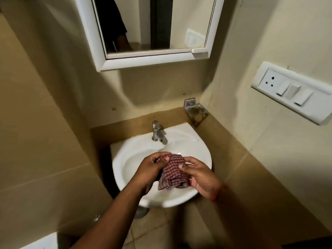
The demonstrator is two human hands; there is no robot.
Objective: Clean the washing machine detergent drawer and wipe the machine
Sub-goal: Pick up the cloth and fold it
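Observation:
A bunched red-and-white checked cloth (173,172) hangs over the bowl of a white wash basin (129,157). My left hand (150,170) grips its left side, thumb on top of the fabric. My right hand (199,177) holds the cloth's right side, thumb pressed on the checks. The lower end of the cloth droops between my palms. No washing machine or detergent drawer is in view.
A chrome tap (158,133) stands at the basin's back, with no water visibly running. A metal holder (195,112) is fixed in the corner. A white-framed mirror (152,27) hangs above. A socket and switch panel (292,92) is on the right wall. Tiled floor lies below.

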